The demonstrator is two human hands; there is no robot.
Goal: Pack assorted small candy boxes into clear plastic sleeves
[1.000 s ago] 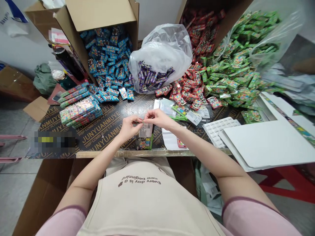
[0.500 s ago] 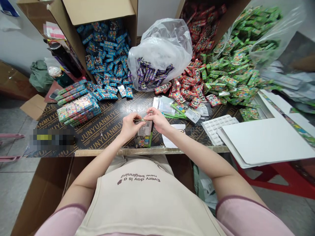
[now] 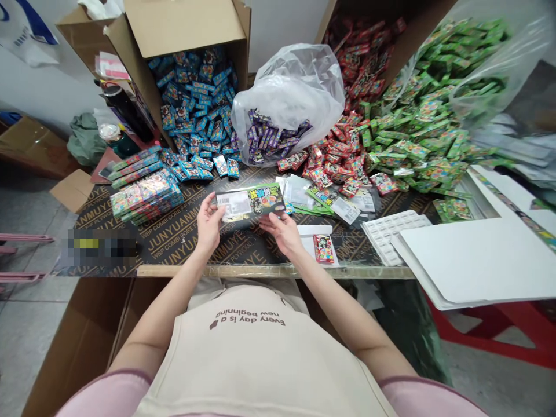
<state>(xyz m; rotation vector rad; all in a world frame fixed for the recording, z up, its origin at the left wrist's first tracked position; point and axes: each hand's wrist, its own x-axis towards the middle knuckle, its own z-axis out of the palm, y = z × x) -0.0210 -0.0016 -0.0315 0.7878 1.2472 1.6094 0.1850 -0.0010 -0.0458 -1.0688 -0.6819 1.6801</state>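
Note:
Between my two hands a flat printed packet (image 3: 256, 204), black and green with a clear window and a barcode label, is held sideways above the table. My left hand (image 3: 209, 226) grips its left end, thumb on the front. At the lower right corner, my right hand (image 3: 281, 231) pinches the packet with thumb and fingers. Just right of that hand lies a small red box (image 3: 324, 249) on a white sheet (image 3: 308, 242). More flat packets and labels (image 3: 324, 198) lie in a loose pile beyond my right hand.
Blue boxes (image 3: 197, 104) spill from a carton; purple ones (image 3: 273, 136) sit in a clear bag (image 3: 299, 81). Heaps of red (image 3: 336, 156) and green boxes (image 3: 417, 139) lie right. Stacked boxes (image 3: 145, 194) stand left, white cards (image 3: 473, 255) at the right edge.
The packet has gone from upright near the table edge to sideways and raised. My hands, close together before, are now apart at its ends. The small red box has come into sight.

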